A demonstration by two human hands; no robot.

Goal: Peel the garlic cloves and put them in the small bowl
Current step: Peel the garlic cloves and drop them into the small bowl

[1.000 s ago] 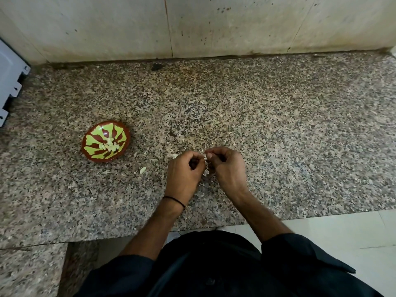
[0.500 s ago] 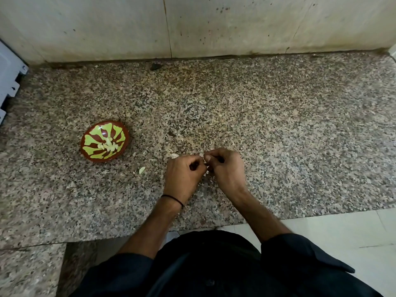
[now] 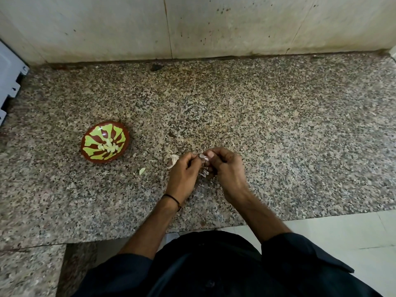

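A small brown bowl [image 3: 86, 154] with a green leaf pattern sits on the granite counter at the left, with several pale peeled cloves [image 3: 108, 146] inside. My left hand [image 3: 182, 173] and my right hand [image 3: 226, 168] meet above the counter's middle, fingers curled, both pinching one small garlic clove [image 3: 203, 157] between their fingertips. Papery skin [image 3: 204, 173] hangs below the clove. Most of the clove is hidden by my fingers.
Garlic skin [image 3: 174, 160] lies just left of my left hand, and a pale scrap [image 3: 142, 171] lies between it and the bowl. A white appliance [image 3: 9, 82] stands at the far left. The tiled wall [image 3: 192, 26] closes the back; the counter edge [image 3: 128, 237] runs near my body.
Both hands have stayed close together over the same spot, working the clove with small finger movements. The bowl has not moved.
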